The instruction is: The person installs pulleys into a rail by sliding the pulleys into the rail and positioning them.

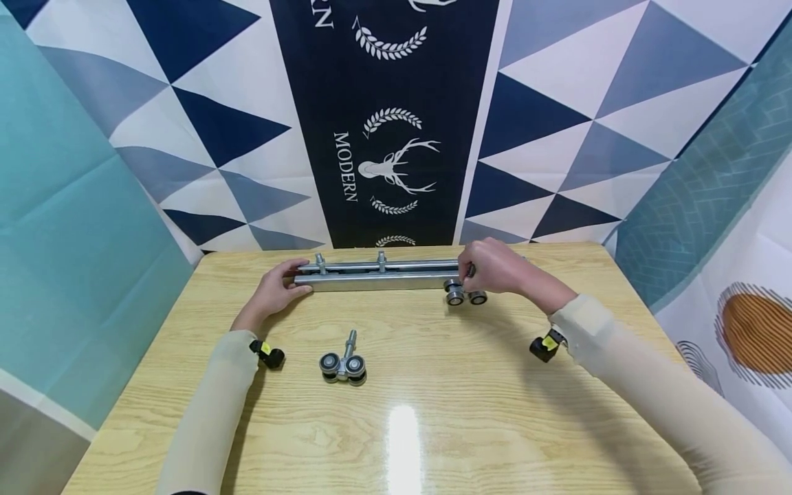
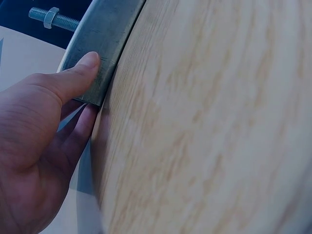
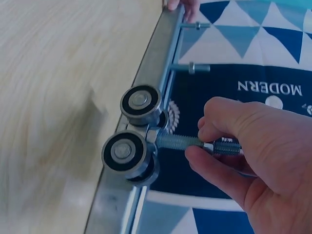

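A long metal track rail (image 1: 371, 282) lies across the far side of the table. My left hand (image 1: 275, 292) holds its left end; the thumb presses the side wall and the fingers reach round the end in the left wrist view. Two threaded bolts with nuts (image 3: 191, 68) stick up from the rail's slot. Over the right part of the rail, my right hand (image 1: 495, 267) pinches the threaded bolt of a four-wheel roller trolley (image 3: 126, 151) near its nut. That trolley's wheels hang down in front of the rail in the head view.
Another roller trolley (image 1: 343, 368) sits on the wooden table (image 1: 470, 412) nearer to me, its bolt pointing up and away. A patterned cloth (image 1: 247, 137) hangs right behind the table's far edge. Light reflects off the tabletop near the front.
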`<state>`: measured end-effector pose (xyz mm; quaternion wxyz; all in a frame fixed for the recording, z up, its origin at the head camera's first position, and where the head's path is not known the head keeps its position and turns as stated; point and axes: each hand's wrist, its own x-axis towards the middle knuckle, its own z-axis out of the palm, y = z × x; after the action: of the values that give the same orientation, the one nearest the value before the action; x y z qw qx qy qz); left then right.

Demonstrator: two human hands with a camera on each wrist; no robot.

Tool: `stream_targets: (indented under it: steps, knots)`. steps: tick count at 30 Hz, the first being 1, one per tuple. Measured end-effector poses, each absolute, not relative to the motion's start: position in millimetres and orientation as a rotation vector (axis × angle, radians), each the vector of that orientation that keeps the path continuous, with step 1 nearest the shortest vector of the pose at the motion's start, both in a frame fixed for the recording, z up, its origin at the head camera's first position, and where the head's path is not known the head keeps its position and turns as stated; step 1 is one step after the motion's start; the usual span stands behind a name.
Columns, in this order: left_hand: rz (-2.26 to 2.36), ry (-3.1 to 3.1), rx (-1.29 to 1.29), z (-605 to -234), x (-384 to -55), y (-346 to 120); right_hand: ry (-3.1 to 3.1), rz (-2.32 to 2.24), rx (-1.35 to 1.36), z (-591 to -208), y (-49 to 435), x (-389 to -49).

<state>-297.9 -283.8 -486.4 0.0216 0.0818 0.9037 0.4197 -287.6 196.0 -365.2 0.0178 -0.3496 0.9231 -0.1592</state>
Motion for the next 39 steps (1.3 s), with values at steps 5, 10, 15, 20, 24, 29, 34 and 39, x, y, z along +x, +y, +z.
stream_targets:
  steps: [5, 10, 15, 20, 24, 29, 34, 39]
  knots:
    - [1.297, 2.799, 0.248, -487.0, -298.2, -284.5, 2.876, -0.447, -1.077, -354.3, 208.5, -290.5]
    - [1.280, 2.808, 0.247, -485.2, -298.2, -284.5, 2.907, -0.424, -1.030, -343.2, 222.7, -293.6]
    - [1.290, 2.793, 0.231, -486.2, -299.5, -283.5, 2.927, -0.424, -0.966, -333.9, 239.5, -296.9]
    - [1.288, 2.792, 0.215, -485.2, -298.8, -282.6, 2.945, -0.412, -0.918, -326.8, 254.3, -303.4]
    - [1.292, 2.789, 0.212, -485.3, -298.4, -282.5, 2.966, -0.396, -0.885, -322.3, 266.0, -308.9]
    - [1.295, 2.789, 0.218, -486.3, -298.6, -283.4, 2.985, -0.354, -0.823, -318.4, 282.1, -317.7]
    - [1.283, 2.803, 0.224, -485.4, -298.2, -282.2, 2.992, -0.334, -0.763, -317.0, 298.5, -327.0]
    - [1.281, 2.808, 0.226, -487.9, -298.6, -283.7, 3.013, -0.338, -0.741, -317.7, 312.5, -336.2]
